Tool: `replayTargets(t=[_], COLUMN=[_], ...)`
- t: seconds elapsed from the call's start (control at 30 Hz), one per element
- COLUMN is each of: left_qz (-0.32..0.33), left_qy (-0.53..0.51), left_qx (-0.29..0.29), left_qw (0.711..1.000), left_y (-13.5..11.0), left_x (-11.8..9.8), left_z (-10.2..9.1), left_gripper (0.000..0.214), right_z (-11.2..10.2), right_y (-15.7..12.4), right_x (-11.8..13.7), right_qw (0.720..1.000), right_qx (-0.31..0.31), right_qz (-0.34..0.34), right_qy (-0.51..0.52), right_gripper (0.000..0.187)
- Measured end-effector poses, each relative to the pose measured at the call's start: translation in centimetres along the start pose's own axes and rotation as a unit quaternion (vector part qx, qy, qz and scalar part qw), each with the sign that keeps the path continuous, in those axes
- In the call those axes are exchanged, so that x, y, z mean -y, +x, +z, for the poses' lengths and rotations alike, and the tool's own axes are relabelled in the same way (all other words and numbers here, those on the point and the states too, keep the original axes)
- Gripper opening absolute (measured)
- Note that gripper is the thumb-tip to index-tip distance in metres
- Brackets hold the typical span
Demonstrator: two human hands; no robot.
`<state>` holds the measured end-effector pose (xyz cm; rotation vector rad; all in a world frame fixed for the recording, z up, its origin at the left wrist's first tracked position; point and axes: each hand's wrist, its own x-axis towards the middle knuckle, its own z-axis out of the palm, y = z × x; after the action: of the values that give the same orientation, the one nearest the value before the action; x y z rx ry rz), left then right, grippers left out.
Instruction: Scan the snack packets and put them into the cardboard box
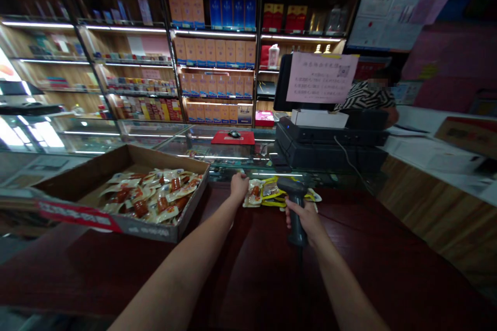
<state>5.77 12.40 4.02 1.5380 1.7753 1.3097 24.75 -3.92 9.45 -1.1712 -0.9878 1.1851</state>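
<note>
A: Head view, the only one. Landmark?
B: Open brown cardboard box with a red label strip (155,229).

A: Key relation?
B: Flat cream plastic packet with reddish-brown contents (254,195) sits to the right of the box, directly right of the left hand (239,185). Left hand's nearer; right hand (308,216) is farther from the box.

A: Long axis?
B: That packet's own, can't tell. Its row runs left to right, leading away from the box. Yellow-edged plastic packet (271,192) comes next, farther right of the box, partly behind the dark grey pistol-shaped scanner (297,227). Scanner's handle runs near to far.

A: Hand states?
B: Right: fingers wrapped round the scanner handle. Left: fingers curled at the cream packet's box-side edge; can't tell if it's pinching.

A: Counts?
B: Hands, two. Scanner, one. Box, one. Row: at least three packets, counting a pale packet end (316,195) past the scanner, farthest from the box; overlap hides the rest. Inside the box, a heap of cream packets (157,197): many, too tangled to count.

A: Surface?
B: One dark red-brown tabletop (256,279), under the box.
</note>
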Motion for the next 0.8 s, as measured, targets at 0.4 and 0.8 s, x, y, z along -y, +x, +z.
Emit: replayTargets(t=[0.4, 0.8], left_qz=[0.018, -0.083], left_qy=[0.273, 0.424], left_qx=[-0.116, -0.062], left_qw=[0.955, 0.900], left_y=[3.1, 3.5], left_x=[2.0, 6.1], left_z=[-20.0, -23.2], left_gripper=[0.038, 0.058], right_z=[9.7, 12.8], right_y=[-1.9, -2.9], right_x=[-2.6, -3.9], right_qw=[0.992, 0.989], right_qx=[0.118, 0.142], right_qz=[0.039, 0.037], right_qy=[0.005, 0.004], right_gripper=[0.036, 0.039])
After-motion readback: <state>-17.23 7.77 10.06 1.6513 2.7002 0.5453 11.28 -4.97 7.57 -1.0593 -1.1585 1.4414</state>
